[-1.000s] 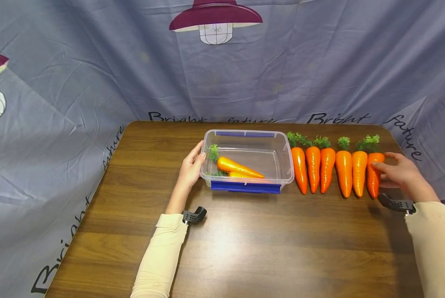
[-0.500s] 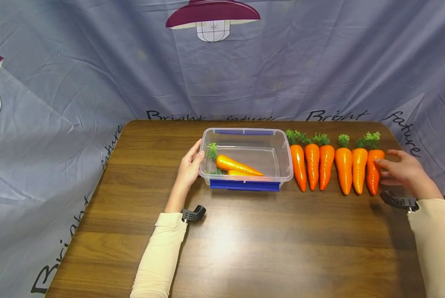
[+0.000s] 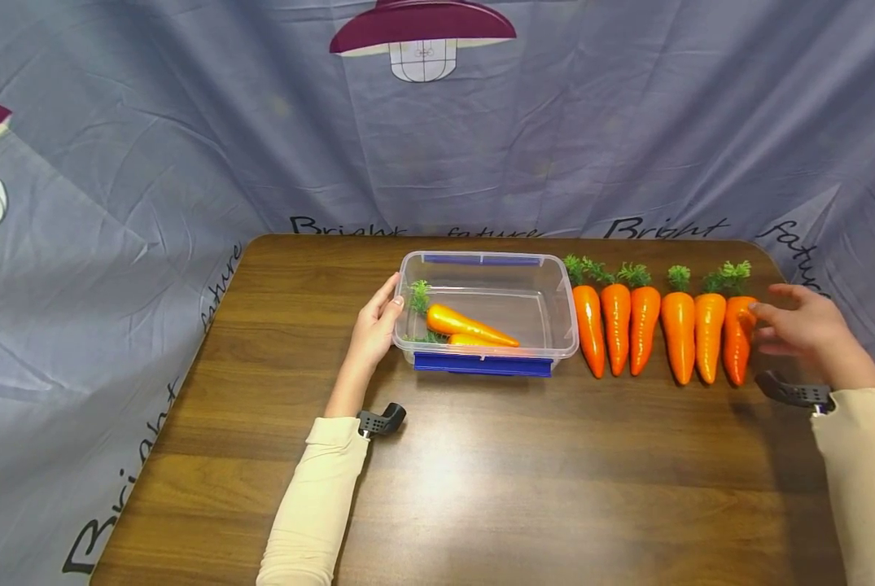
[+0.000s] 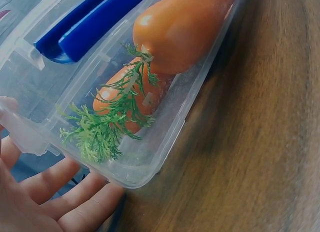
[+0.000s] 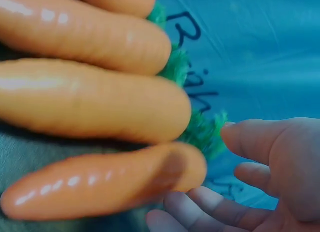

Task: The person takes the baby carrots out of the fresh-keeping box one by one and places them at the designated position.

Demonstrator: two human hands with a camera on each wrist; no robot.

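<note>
A clear plastic container (image 3: pixel 528 313) with blue clips stands near the back of the table. My left hand (image 3: pixel 373 330) holds its left end, thumb at the rim and fingers along the outer wall. Inside lie two orange carrots, the upper one (image 3: pixel 470 325) slanting; their green tops show large in the left wrist view, with one leafy top (image 4: pixel 107 124) near the corner. My right hand (image 3: pixel 811 330) is at the far right, fingers spread and nothing in them. It is beside the rightmost carrot (image 3: pixel 737 342), its fingertips close to the thick end in the right wrist view.
Several more carrots lie in a row right of the container, among them an orange one (image 3: pixel 678 338), leafy tops toward the back. Behind the wooden table (image 3: pixel 554 488) hangs a grey-blue printed curtain (image 3: pixel 591 122).
My right hand has drawn back to the right from the rightmost carrot, its thumb coming off it. The left hand, container and carrots stay as they were.
</note>
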